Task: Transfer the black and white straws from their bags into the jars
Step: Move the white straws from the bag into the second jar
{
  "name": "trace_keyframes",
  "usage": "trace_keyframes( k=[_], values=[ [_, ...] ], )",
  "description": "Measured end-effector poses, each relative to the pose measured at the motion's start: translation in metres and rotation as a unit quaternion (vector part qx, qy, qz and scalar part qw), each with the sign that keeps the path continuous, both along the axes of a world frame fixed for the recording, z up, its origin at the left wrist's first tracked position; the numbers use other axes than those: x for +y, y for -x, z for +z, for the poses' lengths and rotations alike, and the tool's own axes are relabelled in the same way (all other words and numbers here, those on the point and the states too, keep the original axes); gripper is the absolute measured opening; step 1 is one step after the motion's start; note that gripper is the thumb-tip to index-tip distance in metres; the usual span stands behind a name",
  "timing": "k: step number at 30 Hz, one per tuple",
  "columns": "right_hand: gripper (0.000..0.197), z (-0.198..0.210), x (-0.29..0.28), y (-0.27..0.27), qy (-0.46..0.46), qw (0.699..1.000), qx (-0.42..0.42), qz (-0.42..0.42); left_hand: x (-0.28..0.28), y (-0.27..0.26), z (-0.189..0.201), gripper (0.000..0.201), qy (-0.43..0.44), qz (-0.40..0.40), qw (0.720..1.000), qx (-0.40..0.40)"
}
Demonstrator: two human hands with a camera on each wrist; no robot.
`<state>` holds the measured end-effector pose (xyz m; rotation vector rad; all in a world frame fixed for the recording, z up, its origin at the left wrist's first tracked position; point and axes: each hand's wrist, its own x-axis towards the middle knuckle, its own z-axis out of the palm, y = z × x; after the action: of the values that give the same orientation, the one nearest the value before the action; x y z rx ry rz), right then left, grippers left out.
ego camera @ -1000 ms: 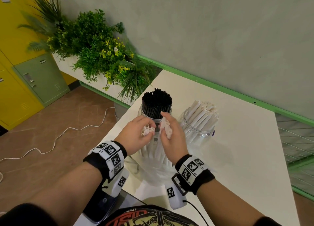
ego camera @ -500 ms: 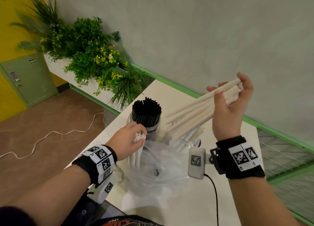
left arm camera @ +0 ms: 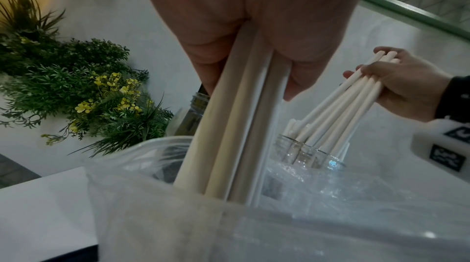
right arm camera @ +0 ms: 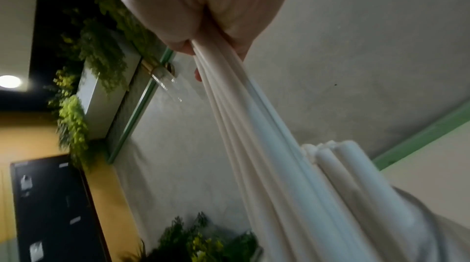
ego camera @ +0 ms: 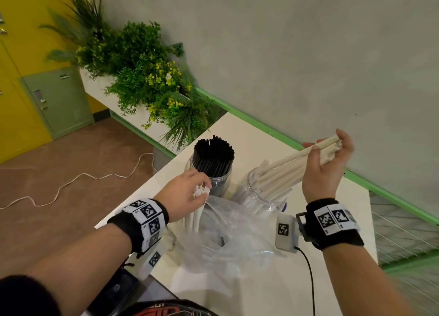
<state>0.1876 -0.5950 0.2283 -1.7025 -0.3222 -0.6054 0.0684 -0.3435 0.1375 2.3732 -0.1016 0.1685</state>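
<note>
My right hand [ego camera: 325,163] grips the top ends of a bundle of white straws [ego camera: 280,173], which slants down into the clear jar [ego camera: 259,196] at the table's middle. That bundle [right arm camera: 267,155] fills the right wrist view beside straws standing in the jar. My left hand [ego camera: 187,194] pinches the tops of a few white straws [left arm camera: 229,135] that stand in the clear plastic bag [ego camera: 228,239] near the table's front edge. A second jar [ego camera: 213,161] packed with black straws stands behind my left hand.
The white table [ego camera: 332,280] ends at a green-trimmed grey wall behind the jars. A planter of green plants with yellow flowers [ego camera: 142,78] stands beyond the table's left edge. A white cable [ego camera: 71,182] lies on the brown floor. Yellow and green lockers [ego camera: 54,101] stand at the left.
My right hand has drawn a bundle of white straws up out of the bag and swung it right, lowering its far ends into the clear jar. My left hand kept holding the straws in the bag.
</note>
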Motion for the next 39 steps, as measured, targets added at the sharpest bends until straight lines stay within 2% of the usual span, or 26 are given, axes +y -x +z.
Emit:
trace_keyframes(
  k=[6, 10, 16, 18, 20, 22, 24, 26, 29, 33, 37, 39],
  values=[
    [0.048, -0.027, 0.011, -0.008, 0.069, 0.997, 0.037, 0.019, -0.001, -0.001, 0.000, 0.017, -0.001, 0.003, 1.000, -0.005],
    [0.034, -0.047, 0.011, -0.014, 0.124, 0.989, 0.064, 0.055, -0.002, -0.001, -0.001, 0.016, -0.001, 0.004, 1.000, -0.003],
    [0.009, -0.056, -0.005, -0.020, 0.228, 0.954, 0.152, 0.122, 0.000, -0.001, -0.002, 0.015, -0.002, 0.007, 1.000, -0.011],
    [0.009, -0.055, -0.013, -0.022, 0.233, 0.941, 0.188, 0.156, 0.000, -0.001, -0.001, 0.016, -0.001, 0.006, 1.000, -0.012],
    [0.019, -0.056, -0.019, -0.023, 0.240, 0.931, 0.207, 0.182, -0.001, -0.001, 0.000, 0.019, 0.001, 0.005, 1.000, -0.007],
    [0.031, -0.058, -0.021, -0.023, 0.252, 0.935, 0.186, 0.165, -0.002, -0.002, 0.000, 0.020, -0.001, 0.005, 1.000, -0.005],
    [0.042, -0.059, -0.019, -0.020, 0.233, 0.953, 0.150, 0.126, -0.003, -0.002, 0.000, 0.016, -0.005, 0.005, 1.000, -0.007],
    [0.040, -0.061, -0.018, -0.017, 0.246, 0.955, 0.123, 0.111, -0.004, -0.002, 0.001, 0.016, -0.007, 0.004, 1.000, -0.009],
    [0.032, -0.070, -0.020, -0.016, 0.299, 0.943, 0.085, 0.120, -0.004, -0.002, 0.001, 0.016, -0.006, 0.004, 1.000, -0.010],
    [0.027, -0.078, -0.021, -0.017, 0.346, 0.932, -0.033, 0.101, -0.004, -0.002, 0.000, 0.015, -0.004, 0.004, 1.000, -0.008],
    [0.032, -0.091, -0.023, -0.015, 0.402, 0.910, -0.040, 0.092, -0.005, 0.000, 0.001, 0.015, -0.006, 0.003, 1.000, -0.009],
    [0.036, -0.093, -0.023, -0.012, 0.406, 0.909, -0.043, 0.085, -0.005, 0.000, 0.001, 0.015, -0.005, 0.003, 1.000, -0.009]
  ],
)
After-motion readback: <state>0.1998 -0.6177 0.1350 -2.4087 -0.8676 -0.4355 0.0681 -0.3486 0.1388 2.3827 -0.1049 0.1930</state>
